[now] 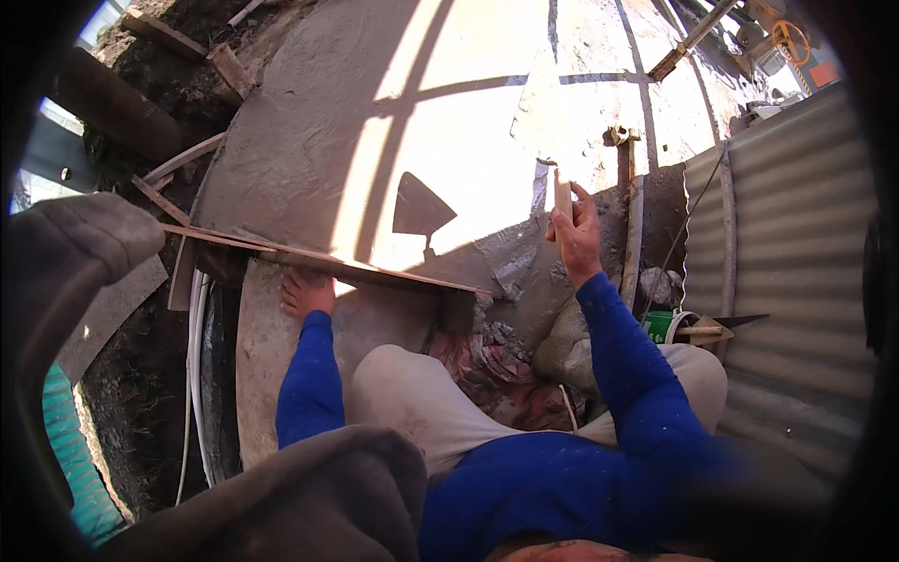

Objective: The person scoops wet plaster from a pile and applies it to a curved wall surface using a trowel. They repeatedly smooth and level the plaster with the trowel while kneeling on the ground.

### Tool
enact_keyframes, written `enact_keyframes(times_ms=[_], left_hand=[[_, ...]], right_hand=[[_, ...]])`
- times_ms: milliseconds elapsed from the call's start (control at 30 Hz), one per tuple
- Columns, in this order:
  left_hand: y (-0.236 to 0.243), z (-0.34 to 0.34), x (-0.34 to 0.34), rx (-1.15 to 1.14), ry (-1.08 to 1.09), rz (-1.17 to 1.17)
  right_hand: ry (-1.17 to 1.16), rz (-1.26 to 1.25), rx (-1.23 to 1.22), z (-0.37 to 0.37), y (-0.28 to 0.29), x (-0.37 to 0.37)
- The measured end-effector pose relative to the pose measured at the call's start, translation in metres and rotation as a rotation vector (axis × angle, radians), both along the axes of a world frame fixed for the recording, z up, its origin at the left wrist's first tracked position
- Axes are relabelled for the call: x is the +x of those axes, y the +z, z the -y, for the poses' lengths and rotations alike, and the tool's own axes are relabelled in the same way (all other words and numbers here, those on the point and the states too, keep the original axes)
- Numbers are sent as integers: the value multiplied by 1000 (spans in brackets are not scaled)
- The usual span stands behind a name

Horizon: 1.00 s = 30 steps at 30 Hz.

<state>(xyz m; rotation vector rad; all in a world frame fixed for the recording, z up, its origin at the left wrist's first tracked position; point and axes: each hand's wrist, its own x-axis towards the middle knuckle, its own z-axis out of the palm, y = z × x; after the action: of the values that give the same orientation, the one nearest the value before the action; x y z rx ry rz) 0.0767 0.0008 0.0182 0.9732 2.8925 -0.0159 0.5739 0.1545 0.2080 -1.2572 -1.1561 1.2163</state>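
Observation:
In my right hand (576,229) is a trowel, its wooden handle (563,195) upright in my closed fingers. The trowel's pale blade (537,110) points away from me over the sunlit wet concrete (309,122) and nearly blends into the glare. A dark trowel-shaped shadow falls on the concrete to its left. My left hand (305,292) lies flat with fingers spread on the grey slab (267,375) near me. Just beyond it, a thin wooden board (375,272) stands on edge along the concrete's near side; whether my fingers touch it is unclear.
Corrugated metal sheeting (796,215) bounds the right side. A green and white bucket (658,325) beside my right knee has another trowel (707,331) at it. A crumpled reddish sack (496,375) lies between my legs. Pipes (197,375) and dug soil lie left; a wooden post (693,40) stands far right.

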Motion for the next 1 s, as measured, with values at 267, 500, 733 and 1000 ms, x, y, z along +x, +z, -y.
enact_keyframes(times_ms=[267,500,733,1000], left_hand=[[72,14,-9,-250,-193,232],[80,32,15,-574,-210,151],[84,22,17,-577,-211,204],[91,27,15,-602,-157,211]], right_hand=[[-118,178,-311,-21,-114,11],[-247,205,-490,3,-180,-17],[-286,214,-494,-11,-209,-28],[652,1444,-129,-30,-231,-96]])
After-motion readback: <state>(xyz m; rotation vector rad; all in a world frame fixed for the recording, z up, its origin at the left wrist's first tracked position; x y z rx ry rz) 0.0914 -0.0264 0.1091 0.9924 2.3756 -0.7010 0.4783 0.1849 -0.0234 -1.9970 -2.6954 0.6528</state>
